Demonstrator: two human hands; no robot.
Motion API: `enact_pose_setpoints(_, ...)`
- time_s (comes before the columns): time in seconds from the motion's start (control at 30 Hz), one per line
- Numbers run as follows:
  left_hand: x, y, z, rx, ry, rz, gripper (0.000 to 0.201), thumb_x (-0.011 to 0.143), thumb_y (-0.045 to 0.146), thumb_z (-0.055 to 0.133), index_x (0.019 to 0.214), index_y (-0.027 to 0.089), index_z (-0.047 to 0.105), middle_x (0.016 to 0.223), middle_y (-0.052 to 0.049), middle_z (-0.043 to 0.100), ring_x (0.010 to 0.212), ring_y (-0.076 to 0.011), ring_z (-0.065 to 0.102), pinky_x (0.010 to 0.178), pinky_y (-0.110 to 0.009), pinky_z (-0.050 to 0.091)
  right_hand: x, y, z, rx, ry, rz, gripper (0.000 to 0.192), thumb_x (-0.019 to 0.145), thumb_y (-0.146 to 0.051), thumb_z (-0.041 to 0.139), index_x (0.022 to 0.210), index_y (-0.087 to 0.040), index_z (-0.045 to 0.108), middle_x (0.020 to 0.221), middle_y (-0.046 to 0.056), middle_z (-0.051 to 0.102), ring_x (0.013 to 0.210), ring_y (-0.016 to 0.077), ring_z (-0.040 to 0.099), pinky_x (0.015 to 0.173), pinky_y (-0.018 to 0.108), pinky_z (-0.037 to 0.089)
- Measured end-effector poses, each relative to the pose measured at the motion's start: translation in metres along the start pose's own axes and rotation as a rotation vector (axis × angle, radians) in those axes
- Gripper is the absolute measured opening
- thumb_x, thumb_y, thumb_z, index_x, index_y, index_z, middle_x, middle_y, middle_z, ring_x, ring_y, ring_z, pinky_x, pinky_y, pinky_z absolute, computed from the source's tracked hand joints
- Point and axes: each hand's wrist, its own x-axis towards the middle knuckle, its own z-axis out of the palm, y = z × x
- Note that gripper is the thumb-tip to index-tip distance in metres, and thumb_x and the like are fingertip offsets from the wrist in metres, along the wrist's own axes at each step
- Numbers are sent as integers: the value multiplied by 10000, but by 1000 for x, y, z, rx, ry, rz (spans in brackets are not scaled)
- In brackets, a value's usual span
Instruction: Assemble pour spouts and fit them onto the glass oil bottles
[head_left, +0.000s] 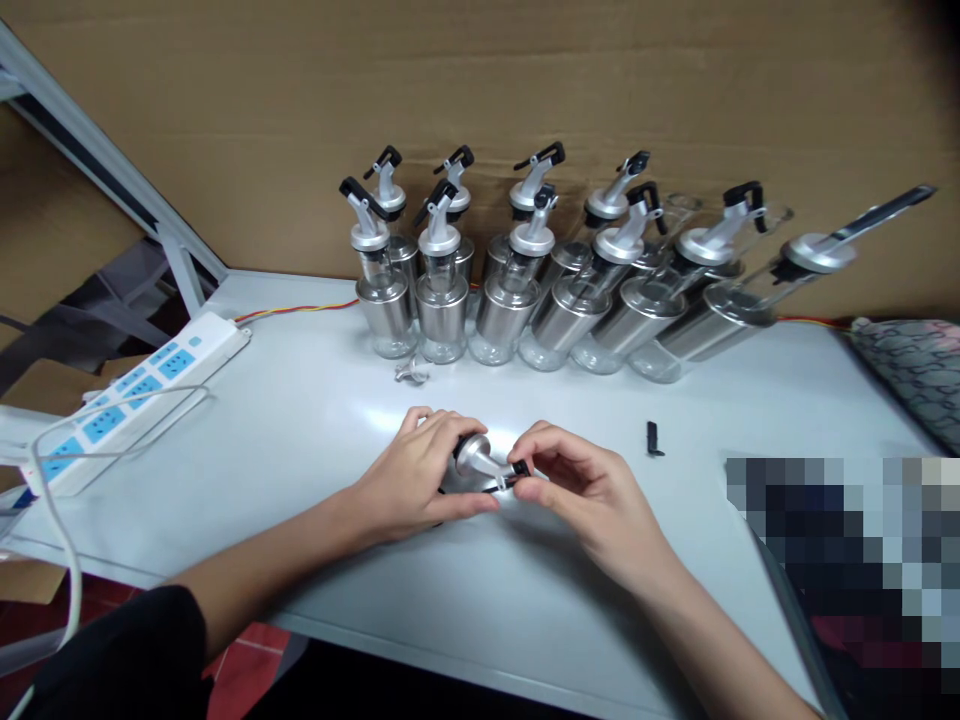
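Observation:
Low over the middle of the table, my left hand (427, 465) is closed around a silver pourer spout (474, 455) with a round cap and a black lever tip. The thumb and fingers of my right hand (577, 480) pinch the black tip at the spout's right end. My left palm hides the spout's lower part. Right of my hands, a small black plastic lever (652, 438) lies on the table. Beyond them lies a small clear piece (411, 371), too small to make out.
Glass bottles with steel sleeves (504, 310), most topped by silver pourers, stand in rows along the cardboard wall (300, 130). A white power strip (142, 400) with a cable lies at the left of the grey table (300, 380). Patterned fabric (915, 370) sits at the right.

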Motion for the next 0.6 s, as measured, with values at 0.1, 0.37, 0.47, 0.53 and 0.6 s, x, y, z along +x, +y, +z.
enact_pose_setpoints(0.1,1,1,-1,38,-9,-24,536,919,636,243,986,145,450,885,-77,609,772,-192,522,821,-406,350,1,2,0,22,-11,35,117,730,-276,738,817,-240,669,772,-23,608,733,115,544,715,233,425)
enact_pose_setpoints(0.37,-1,0,1,5,-3,-7,580,904,660,244,1007,141,480,913,-73,612,822,-201,531,848,-382,315,1,1,-1,11,-1,-30,109,751,-294,727,839,-258,673,809,-21,610,794,122,558,771,234,431)
enact_pose_setpoints(0.47,-1,2,2,-15,-32,-6,627,896,673,254,1152,127,427,1054,-112,599,925,-223,532,883,-385,325,3,2,-1,49,20,-76,135,778,-360,702,822,-250,638,880,-10,610,863,129,567,796,239,438)
enact_pose_setpoints(0.53,0,3,3,-3,-56,-6,608,897,654,309,1176,126,428,1083,-122,592,960,-234,529,878,-380,343,5,1,0,112,75,-66,185,799,-410,673,816,-243,595,987,2,632,888,130,573,798,249,440)
enact_pose_setpoints(0.6,0,3,3,9,-89,-2,500,894,582,412,1113,138,484,1022,-100,610,941,-226,543,850,-357,364,7,-1,0,188,137,-31,219,820,-438,644,819,-240,551,1071,16,652,877,129,579,794,262,437)
